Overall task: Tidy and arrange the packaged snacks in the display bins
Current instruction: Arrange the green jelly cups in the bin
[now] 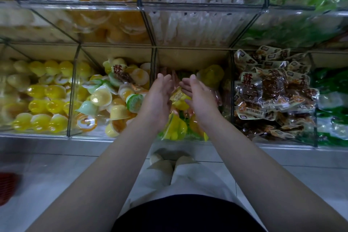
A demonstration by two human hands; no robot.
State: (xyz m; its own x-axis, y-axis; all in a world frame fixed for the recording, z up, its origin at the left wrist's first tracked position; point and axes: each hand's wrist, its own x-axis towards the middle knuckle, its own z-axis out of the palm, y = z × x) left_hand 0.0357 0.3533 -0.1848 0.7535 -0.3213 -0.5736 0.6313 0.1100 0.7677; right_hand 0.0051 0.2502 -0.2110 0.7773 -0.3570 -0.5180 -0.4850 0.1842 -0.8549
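Observation:
Both my hands reach into the middle clear bin (pixel 194 58) of the lower row. My left hand (pixel 160 94) and my right hand (pixel 197 94) face each other with straight fingers, palms turned inward. Between them lies a yellow packaged snack (pixel 178 98); I cannot tell whether either palm touches it. More yellow and orange packets (pixel 175 128) fill the bin beneath my wrists. A yellow jelly cup (pixel 211 77) sits just right of my right hand.
Left bins hold yellow jelly cups (pixel 47 100) and mixed jelly cups (pixel 105 98) with one brown packet (pixel 122 75) on top. Brown snack packets (pixel 273 92) fill the bin to the right, green packets (pixel 331 103) beyond. Upper bins (pixel 197 20) overhang. A red basket (pixel 8 186) sits on the floor.

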